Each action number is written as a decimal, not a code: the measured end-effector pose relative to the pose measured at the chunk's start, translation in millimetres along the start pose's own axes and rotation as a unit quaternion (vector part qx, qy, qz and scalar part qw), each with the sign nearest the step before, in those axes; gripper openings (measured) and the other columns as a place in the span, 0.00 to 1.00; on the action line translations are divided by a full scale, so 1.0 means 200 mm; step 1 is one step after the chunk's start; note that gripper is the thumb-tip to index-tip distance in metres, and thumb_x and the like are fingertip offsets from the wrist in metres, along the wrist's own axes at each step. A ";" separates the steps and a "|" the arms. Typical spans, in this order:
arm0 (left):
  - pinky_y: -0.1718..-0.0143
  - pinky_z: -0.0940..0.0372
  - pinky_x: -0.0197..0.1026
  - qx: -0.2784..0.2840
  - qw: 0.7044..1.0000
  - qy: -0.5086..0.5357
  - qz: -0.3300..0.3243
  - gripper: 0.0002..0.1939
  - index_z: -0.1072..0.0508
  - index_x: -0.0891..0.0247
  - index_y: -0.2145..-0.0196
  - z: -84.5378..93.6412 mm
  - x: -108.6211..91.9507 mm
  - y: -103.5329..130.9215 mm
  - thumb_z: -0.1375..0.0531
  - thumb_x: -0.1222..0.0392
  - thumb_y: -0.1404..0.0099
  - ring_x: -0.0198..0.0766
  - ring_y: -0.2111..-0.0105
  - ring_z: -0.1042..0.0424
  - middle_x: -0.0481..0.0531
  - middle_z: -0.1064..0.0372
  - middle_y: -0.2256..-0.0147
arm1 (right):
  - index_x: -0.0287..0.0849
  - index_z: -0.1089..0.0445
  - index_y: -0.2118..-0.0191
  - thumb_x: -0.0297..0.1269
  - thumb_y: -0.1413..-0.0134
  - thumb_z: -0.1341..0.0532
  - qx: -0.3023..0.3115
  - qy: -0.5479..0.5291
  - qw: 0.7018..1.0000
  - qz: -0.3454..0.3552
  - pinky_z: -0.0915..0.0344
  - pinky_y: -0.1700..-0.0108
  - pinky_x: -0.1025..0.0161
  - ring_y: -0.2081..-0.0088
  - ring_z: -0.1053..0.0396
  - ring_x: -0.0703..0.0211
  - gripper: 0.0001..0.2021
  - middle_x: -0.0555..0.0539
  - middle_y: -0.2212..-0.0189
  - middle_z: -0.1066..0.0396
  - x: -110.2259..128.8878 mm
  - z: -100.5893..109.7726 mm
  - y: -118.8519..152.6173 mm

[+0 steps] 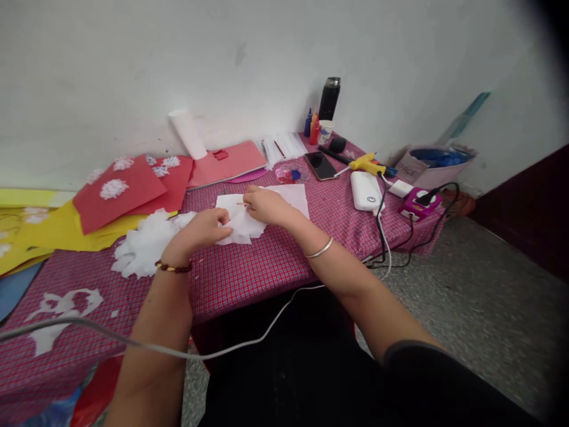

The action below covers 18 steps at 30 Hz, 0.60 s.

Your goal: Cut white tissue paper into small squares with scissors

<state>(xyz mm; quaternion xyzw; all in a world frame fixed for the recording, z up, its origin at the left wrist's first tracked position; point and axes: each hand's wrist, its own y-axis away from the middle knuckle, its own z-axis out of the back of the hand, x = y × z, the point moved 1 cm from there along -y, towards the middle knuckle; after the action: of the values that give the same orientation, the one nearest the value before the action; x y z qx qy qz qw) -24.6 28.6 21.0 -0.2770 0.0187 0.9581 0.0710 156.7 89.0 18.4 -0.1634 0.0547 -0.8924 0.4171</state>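
Pieces of thin white paper [249, 230] lie on the checked cloth before me. My right hand [265, 204] is closed around a thin wooden stick [240, 204], whose tip points left over the paper. Whether it is a pencil I cannot tell. My left hand [208, 228] is at the paper's left edge, thumb and fingers curled onto it. Just left of that wrist is a heap of crumpled, cut white paper [142, 246]. Under my right wrist lies a flat white sheet [294, 194].
Red cards [118, 198] with paper flowers and yellow sheets [66, 231] lie left. Behind are a white roll [189, 133], paint bottles [315, 131] and a black flask [329, 99]. Right are a phone [320, 165], yellow glue gun [367, 163] and power bank [367, 191]. A white cable [231, 350] crosses in front.
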 end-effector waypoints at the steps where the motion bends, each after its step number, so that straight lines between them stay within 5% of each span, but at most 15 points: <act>1: 0.72 0.48 0.41 0.006 1.000 -0.003 0.003 0.05 0.35 0.59 0.79 0.03 0.01 0.02 0.40 0.60 0.53 0.39 0.75 0.39 0.48 0.36 0.78 | 0.37 0.28 0.62 0.26 0.41 0.46 0.000 -0.005 1.000 0.000 0.43 0.63 0.62 0.63 0.34 0.57 0.09 0.41 0.57 0.30 0.00 0.00 0.00; 6: 0.77 0.49 0.38 -0.099 0.989 0.108 0.009 0.07 0.34 0.59 0.72 0.06 0.03 0.03 0.45 0.65 0.53 0.36 0.79 0.40 0.46 0.37 0.78 | 0.37 0.29 0.57 0.24 0.46 0.44 -0.021 -0.103 0.994 0.022 0.40 0.55 0.62 0.56 0.32 0.55 0.12 0.41 0.56 0.29 -0.02 -0.01 -0.01; 12: 0.81 0.52 0.37 -0.201 0.932 0.295 0.065 0.10 0.36 0.58 0.71 -0.04 0.01 -0.02 0.47 0.66 0.55 0.33 0.84 0.46 0.42 0.44 0.82 | 0.37 0.34 0.47 0.42 0.51 0.33 -0.007 -0.242 0.970 0.033 0.37 0.53 0.60 0.53 0.30 0.52 0.26 0.41 0.50 0.28 0.04 -0.05 -0.03; 18: 0.80 0.53 0.37 -0.231 0.915 0.322 0.077 0.09 0.37 0.59 0.72 -0.03 0.03 -0.03 0.47 0.66 0.55 0.31 0.84 0.47 0.43 0.46 0.82 | 0.38 0.29 0.60 0.34 0.48 0.40 -0.039 -0.147 0.985 -0.078 0.42 0.64 0.63 0.64 0.32 0.55 0.09 0.43 0.63 0.25 0.04 -0.09 -0.05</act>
<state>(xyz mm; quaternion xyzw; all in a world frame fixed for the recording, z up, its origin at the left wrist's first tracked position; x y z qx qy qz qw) -25.9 34.2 13.7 -0.5768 -0.1601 0.7971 -0.0792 137.1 88.4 5.5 -0.3127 0.0146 -0.8855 0.3435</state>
